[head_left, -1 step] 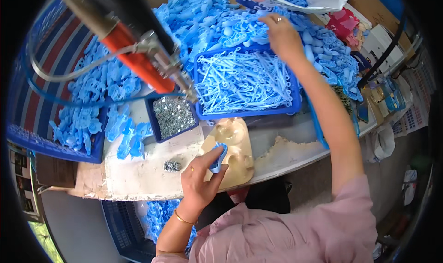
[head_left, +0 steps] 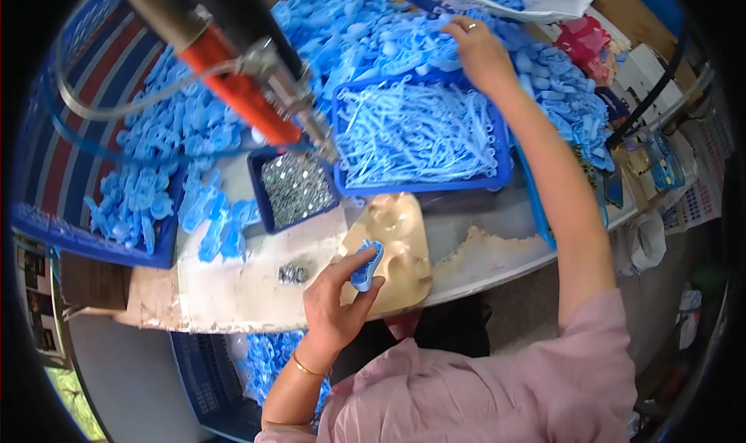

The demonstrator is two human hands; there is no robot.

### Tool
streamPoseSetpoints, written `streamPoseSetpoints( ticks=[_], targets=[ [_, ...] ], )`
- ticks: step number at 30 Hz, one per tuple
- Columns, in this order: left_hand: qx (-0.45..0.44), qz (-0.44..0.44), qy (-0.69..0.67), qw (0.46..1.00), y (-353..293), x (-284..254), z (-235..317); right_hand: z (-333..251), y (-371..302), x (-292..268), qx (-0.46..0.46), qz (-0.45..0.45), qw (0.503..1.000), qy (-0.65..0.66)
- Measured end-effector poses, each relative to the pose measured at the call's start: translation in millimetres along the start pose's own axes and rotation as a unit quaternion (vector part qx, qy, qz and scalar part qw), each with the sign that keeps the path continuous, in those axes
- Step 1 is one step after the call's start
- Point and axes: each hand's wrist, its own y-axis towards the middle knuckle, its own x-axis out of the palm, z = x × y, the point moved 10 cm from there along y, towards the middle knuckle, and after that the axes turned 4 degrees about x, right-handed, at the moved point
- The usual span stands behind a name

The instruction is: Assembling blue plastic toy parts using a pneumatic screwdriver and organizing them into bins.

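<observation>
My left hand [head_left: 336, 299] is closed round a small blue elongated plastic shell [head_left: 365, 267], its hollow side turned up, pinched between thumb and fingers. It is held over a cream moulded block [head_left: 400, 260] with rounded hollows, at the table's near edge. My right arm stretches far forward. At its end my right hand [head_left: 480, 54], a ring on one finger, reaches palm down into the heaped blue plastic parts [head_left: 373, 43]. Its fingers are bent together at the heap; what they hold, if anything, is hidden.
A blue tray [head_left: 420, 186] of thin light-blue sticks stands mid-table, beside a dark tray [head_left: 268, 227] of small metal pieces. A red-and-metal tool [head_left: 256, 93] with hoses hangs at left. Loose metal pieces [head_left: 293, 273] and blue parts [head_left: 221, 224] lie nearby. A basket [head_left: 202, 381] stands below.
The view has shifted slightly, so the table and trays sit a little differently. My left hand keeps hold of the blue shell; my right hand stays at the heap.
</observation>
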Motion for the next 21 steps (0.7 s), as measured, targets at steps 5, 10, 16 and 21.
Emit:
streamPoseSetpoints(
  ticks=[5,10,16,21],
  targets=[
    [0.071,-0.004,0.153,0.986,-25.4,-28.0,-7.6,57.0,0.6,50.5,-0.11,-0.042,0.992,-0.054],
    [0.053,-0.007,0.183,0.982,-58.8,-36.9,-24.7,-28.8,-21.1,-10.4,0.096,-0.225,0.953,0.176],
    [0.099,-0.063,0.204,0.972,-71.4,-11.7,-25.7,-217.3,-144.4,-92.4,-0.037,-0.36,0.849,0.384],
    [0.077,-0.125,0.205,0.968,-74.0,-0.3,-25.0,-246.4,-202.8,-106.2,-0.09,-0.365,0.882,0.284]
  ],
)
